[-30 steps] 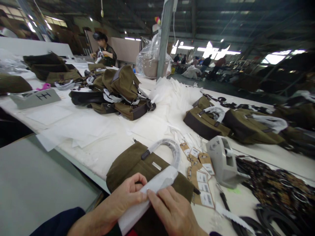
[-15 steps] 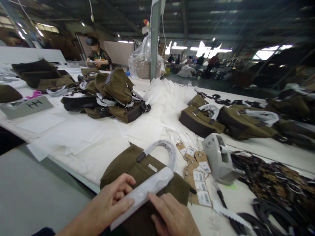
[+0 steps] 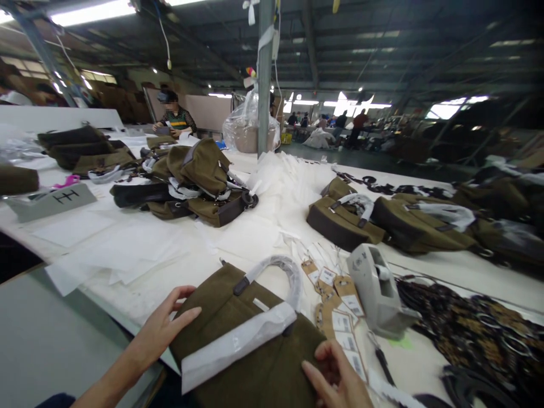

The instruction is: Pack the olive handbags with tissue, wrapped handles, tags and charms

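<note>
Both hands rest loose around an olive fabric bag at six o'clock in the view, near the front edge of a white-topped bench. The left hand, at the bag's ten o'clock, is spread, thumb and fingers apart over the upper edge; the right hand, at four o'clock, curves slackly by the opposite edge, its thumb and forefinger apart. Whether either presses the cloth cannot be told. A white wrap, likely around the near handle, slants across the bag from eight o'clock to two. Behind it, the far handle arches at the bag's one o'clock in clear film, above a small pale label.

The bag looks light and pliable, its cloth likely to fold under the fingers and give good grip. The wrap appears thin and slick, easily creased or slid loose if pinched hard. The edges, where the hands are, seem the surest hold for turning the bag; for lifting, the dark handle tab at eleven o'clock looks firmer than the filmed arch. Cardboard tags lie close by at three o'clock, a grey dispenser just beyond at two.
</note>
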The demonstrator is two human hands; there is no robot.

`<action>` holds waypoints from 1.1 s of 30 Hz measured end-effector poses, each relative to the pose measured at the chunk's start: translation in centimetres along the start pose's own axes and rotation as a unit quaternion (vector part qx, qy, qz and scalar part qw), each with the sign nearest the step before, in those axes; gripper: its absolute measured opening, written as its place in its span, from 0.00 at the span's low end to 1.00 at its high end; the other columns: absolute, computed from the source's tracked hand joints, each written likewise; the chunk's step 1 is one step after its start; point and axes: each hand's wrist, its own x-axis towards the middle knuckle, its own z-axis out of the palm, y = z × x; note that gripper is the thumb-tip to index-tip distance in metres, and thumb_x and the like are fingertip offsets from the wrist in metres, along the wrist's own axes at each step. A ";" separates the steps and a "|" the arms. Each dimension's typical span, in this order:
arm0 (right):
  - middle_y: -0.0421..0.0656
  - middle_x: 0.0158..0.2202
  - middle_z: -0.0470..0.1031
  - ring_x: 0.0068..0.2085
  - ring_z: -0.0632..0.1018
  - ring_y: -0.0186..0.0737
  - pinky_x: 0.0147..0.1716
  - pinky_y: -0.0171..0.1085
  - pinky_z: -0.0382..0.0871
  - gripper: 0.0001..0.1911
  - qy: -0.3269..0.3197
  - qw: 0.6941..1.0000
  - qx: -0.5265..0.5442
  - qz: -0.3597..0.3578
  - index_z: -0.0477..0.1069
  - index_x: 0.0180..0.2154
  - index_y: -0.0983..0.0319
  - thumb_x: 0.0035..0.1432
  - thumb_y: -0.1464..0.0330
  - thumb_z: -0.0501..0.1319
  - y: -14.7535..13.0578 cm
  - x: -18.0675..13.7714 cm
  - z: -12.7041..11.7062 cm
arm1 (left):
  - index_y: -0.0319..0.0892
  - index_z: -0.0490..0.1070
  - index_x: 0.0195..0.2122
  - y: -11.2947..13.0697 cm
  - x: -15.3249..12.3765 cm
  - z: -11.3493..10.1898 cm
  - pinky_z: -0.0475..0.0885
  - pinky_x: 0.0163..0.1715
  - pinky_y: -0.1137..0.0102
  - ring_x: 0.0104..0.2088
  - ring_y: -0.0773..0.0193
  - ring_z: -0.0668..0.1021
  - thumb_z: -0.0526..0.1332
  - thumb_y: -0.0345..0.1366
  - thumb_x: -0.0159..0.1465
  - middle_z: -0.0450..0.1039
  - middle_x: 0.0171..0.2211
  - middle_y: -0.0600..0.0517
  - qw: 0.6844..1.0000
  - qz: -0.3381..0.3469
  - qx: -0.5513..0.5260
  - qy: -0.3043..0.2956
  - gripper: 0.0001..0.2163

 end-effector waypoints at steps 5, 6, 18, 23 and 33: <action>0.36 0.25 0.63 0.27 0.67 0.36 0.27 0.34 0.63 0.17 0.023 0.997 0.072 -0.018 0.65 0.34 0.58 0.52 0.54 0.66 -2.1 1.0 0.4 | 0.42 0.68 0.48 0.2 -0.3 0.4 0.74 0.45 0.63 0.47 0.51 0.78 0.67 0.50 0.56 0.76 0.48 0.45 0.999 0.014 -0.037 0.018 0.24; 0.36 0.26 0.64 0.27 0.67 0.36 0.27 0.34 0.63 0.17 0.016 0.996 0.086 -0.021 0.65 0.34 0.58 0.52 0.54 0.65 -2.8 1.2 0.2 | 0.41 0.68 0.48 0.5 -0.5 0.4 0.73 0.45 0.64 0.47 0.51 0.79 0.67 0.49 0.56 0.77 0.48 0.46 0.998 0.004 -0.054 0.026 0.24; 0.42 0.37 0.72 0.37 0.73 0.42 0.37 0.41 0.68 0.16 0.001 0.995 -0.031 -0.098 0.67 0.43 0.59 0.57 0.57 0.60 -5.6 8.0 -3.5 | 0.44 0.69 0.46 0.5 -3.4 3.0 0.75 0.35 0.67 0.41 0.54 0.80 0.63 0.56 0.57 0.78 0.39 0.50 0.984 -0.061 -0.158 0.062 0.24; 0.44 0.40 0.74 0.39 0.74 0.44 0.39 0.43 0.68 0.17 -0.008 0.992 -0.094 -0.086 0.69 0.45 0.60 0.58 0.57 0.58 -3.6 7.9 -3.7 | 0.44 0.72 0.41 -0.7 -2.4 2.5 0.74 0.36 0.67 0.37 0.55 0.80 0.63 0.57 0.57 0.78 0.34 0.52 0.988 -0.017 -0.083 0.127 0.22; 0.45 0.42 0.75 0.40 0.75 0.44 0.43 0.43 0.70 0.18 0.021 0.994 -0.071 -0.078 0.69 0.47 0.59 0.60 0.55 0.58 -2.8 7.0 -3.3 | 0.51 0.72 0.54 1.6 0.4 4.3 0.57 0.66 0.53 0.62 0.48 0.67 0.61 0.51 0.62 0.68 0.61 0.50 0.984 0.151 0.064 0.070 0.21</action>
